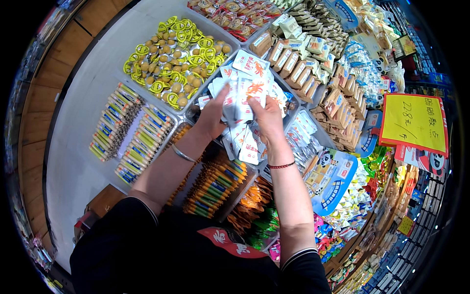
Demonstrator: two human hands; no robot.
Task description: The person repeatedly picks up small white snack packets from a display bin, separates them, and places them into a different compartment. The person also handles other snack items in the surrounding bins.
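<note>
Both my hands are over a clear plastic bin in the middle of the display. Between them is a small stack of white sachets with red print and an orange-red picture; its left part is blurred. My left hand grips the stack from the left side. From the right, my right hand holds it with the thumb on top of the front sachet. More white sachets lie loosely in the bin below my hands, and others are heaped beyond them. The hands hide part of the bin.
Round snack cups with yellow lids fill the upper-left bin. Stick-shaped packs stand in rows at the left, orange ones nearer me. Brown packets lie at right. A blue panda card and yellow price sign stick up there.
</note>
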